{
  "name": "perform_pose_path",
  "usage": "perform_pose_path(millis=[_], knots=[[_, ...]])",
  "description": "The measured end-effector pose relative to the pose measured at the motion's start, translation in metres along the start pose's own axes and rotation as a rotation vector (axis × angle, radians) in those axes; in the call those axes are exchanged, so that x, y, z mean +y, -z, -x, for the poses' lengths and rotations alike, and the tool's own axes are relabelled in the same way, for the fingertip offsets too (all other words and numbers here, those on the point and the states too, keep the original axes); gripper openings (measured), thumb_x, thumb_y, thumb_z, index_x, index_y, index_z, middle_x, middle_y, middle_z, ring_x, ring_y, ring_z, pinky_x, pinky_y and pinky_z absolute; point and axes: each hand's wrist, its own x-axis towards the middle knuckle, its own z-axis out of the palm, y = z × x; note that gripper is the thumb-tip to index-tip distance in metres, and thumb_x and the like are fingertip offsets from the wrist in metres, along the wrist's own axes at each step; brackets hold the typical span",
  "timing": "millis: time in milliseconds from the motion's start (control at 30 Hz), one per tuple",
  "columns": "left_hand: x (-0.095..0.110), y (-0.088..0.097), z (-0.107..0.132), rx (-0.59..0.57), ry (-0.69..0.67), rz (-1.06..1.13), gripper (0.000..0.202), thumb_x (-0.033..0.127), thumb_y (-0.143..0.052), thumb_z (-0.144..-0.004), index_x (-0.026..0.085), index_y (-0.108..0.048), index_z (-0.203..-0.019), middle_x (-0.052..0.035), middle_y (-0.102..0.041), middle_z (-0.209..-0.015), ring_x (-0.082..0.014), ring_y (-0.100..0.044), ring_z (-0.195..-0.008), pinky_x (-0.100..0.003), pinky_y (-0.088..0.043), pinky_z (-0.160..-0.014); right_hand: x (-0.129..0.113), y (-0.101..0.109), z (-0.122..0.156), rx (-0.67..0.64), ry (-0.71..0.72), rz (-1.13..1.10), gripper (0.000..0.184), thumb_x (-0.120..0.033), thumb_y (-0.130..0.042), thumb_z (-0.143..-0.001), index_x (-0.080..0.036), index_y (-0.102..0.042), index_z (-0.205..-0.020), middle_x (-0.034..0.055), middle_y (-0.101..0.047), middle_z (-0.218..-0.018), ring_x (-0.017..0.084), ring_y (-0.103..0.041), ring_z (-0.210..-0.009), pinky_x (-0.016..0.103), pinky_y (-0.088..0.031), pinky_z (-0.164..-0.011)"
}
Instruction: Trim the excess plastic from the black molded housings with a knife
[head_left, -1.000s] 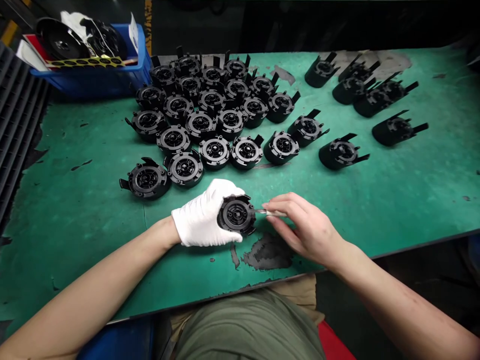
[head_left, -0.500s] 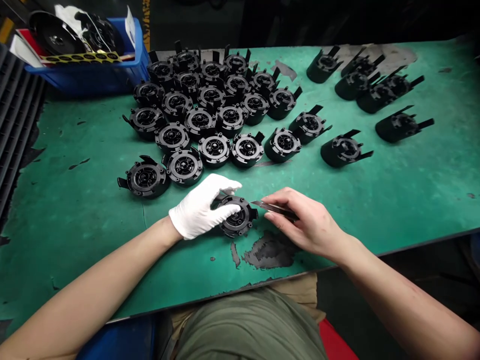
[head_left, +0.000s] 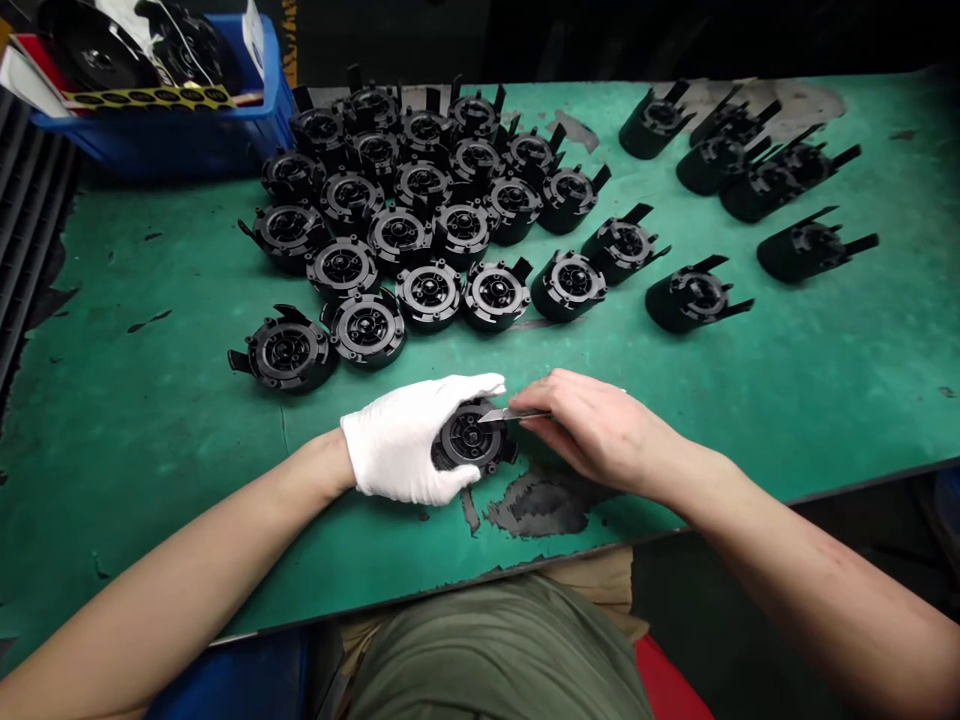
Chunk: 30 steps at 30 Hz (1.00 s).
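Observation:
My left hand (head_left: pixel 397 442), in a white glove, is wrapped around a round black plastic molded part (head_left: pixel 471 438) and holds it just above the green table. My right hand (head_left: pixel 600 430) is bare and pinches a small metal blade (head_left: pixel 514 414). The blade's tip lies on the part's round face, near its centre. The fingers of my right hand are close to the gloved fingertips. The underside of the part is hidden by the glove and the angle.
Several similar black parts stand in rows on the green worn table (head_left: pixel 150 400), some lying face up, others tilted with prongs showing. A blue bin (head_left: pixel 161 140) holding black discs and papers sits at the back left. Black ribbed matting (head_left: pixel 34 220) runs along the left side.
My right hand has moved left, bringing the blade from the part's edge onto its face. My left hand has turned the part. The view has shifted slightly, so the table appears higher.

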Motion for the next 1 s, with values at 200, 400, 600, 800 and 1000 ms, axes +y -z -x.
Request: perform_pose_path(millis=[200,400,600,800,1000], knots=[[0.003,0.002,-0.002,-0.004,-0.033,-0.005,0.079,0.033,-0.074,-0.089,0.016,-0.044,-0.159,-0.0201,-0.064,-0.157,-0.0370,-0.066,-0.145,-0.055,-0.058,-0.124,-0.006,-0.011,0.004,-0.002,0.037,0.058,0.021,-0.016,-0.061,-0.111,-0.017,-0.062,-0.132,0.0093,-0.075,-0.111,0.022,-0.069,-0.093,0.034,-0.057,-0.077],[0.002,0.001,-0.001,-0.001,-0.037,-0.001,0.077,0.032,-0.075,-0.088,0.017,-0.046,-0.157,-0.0200,-0.065,-0.155,-0.0369,-0.067,-0.143,-0.056,-0.059,-0.123,-0.010,-0.014,0.007,0.050,0.040,0.083,0.019,-0.016,-0.061,-0.112,-0.019,-0.062,-0.131,0.0075,-0.077,-0.111,0.019,-0.068,-0.090,0.033,-0.056,-0.075],[0.002,0.002,-0.002,-0.010,-0.024,0.001,0.078,0.030,-0.077,-0.087,0.019,-0.045,-0.157,-0.0189,-0.065,-0.154,-0.0367,-0.067,-0.142,-0.057,-0.059,-0.122,-0.017,-0.016,0.007,0.063,0.042,0.187,0.017,-0.015,-0.055,-0.114,-0.019,-0.064,-0.128,0.0068,-0.077,-0.108,0.018,-0.064,-0.086,0.032,-0.051,-0.071],[0.002,0.002,-0.001,-0.014,-0.023,0.000,0.079,0.029,-0.077,-0.086,0.019,-0.045,-0.157,-0.0191,-0.065,-0.153,-0.0373,-0.067,-0.142,-0.059,-0.059,-0.121,-0.024,-0.021,0.011,0.072,0.004,0.252,0.016,-0.016,-0.055,-0.115,-0.016,-0.065,-0.128,0.0073,-0.075,-0.106,0.019,-0.060,-0.085,0.033,-0.049,-0.071],[0.002,0.003,0.000,-0.014,-0.033,-0.004,0.078,0.029,-0.077,-0.086,0.020,-0.045,-0.157,-0.0197,-0.065,-0.153,-0.0381,-0.067,-0.141,-0.060,-0.060,-0.120,-0.023,-0.021,0.011,0.060,0.020,0.270,0.016,-0.021,-0.054,-0.116,-0.016,-0.066,-0.125,0.0063,-0.075,-0.105,0.019,-0.059,-0.084,0.033,-0.048,-0.070]])
